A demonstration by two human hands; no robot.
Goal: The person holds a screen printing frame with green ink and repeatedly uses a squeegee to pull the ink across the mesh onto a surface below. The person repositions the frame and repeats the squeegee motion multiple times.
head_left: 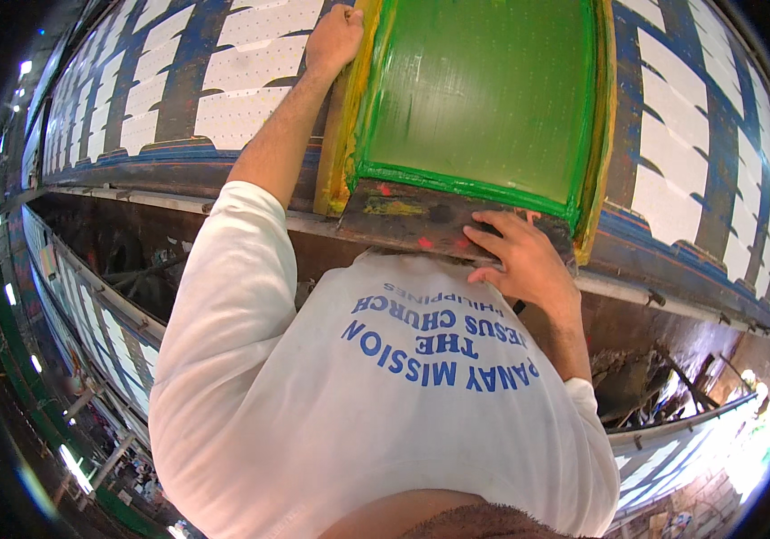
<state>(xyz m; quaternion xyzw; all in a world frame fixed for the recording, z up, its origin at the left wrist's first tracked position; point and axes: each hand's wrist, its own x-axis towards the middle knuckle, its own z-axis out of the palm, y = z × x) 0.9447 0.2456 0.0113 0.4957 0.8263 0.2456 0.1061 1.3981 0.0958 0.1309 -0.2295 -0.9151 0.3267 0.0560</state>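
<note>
A screen-printing frame (pixel 484 90) with green mesh and thick green edging lies across a long table in front of me. Yellow and green stains cover its side rails. My left hand (pixel 335 40) is closed on the frame's left rail, toward the far end, with the arm stretched forward. On the dark, paint-spotted near rail (pixel 403 216) rests my right hand (pixel 524 256), its fingers spread and its thumb close to my shirt. White cut pieces (pixel 255 54) with dotted surfaces lie in rows on the blue-stained table to the left of the frame.
More white pieces (pixel 672 135) run along the table to the right. A metal rail (pixel 133 193) follows the table's near edge, against my body. Behind me stand other long tables (pixel 88 292) with white pieces. Bright light enters at the lower right.
</note>
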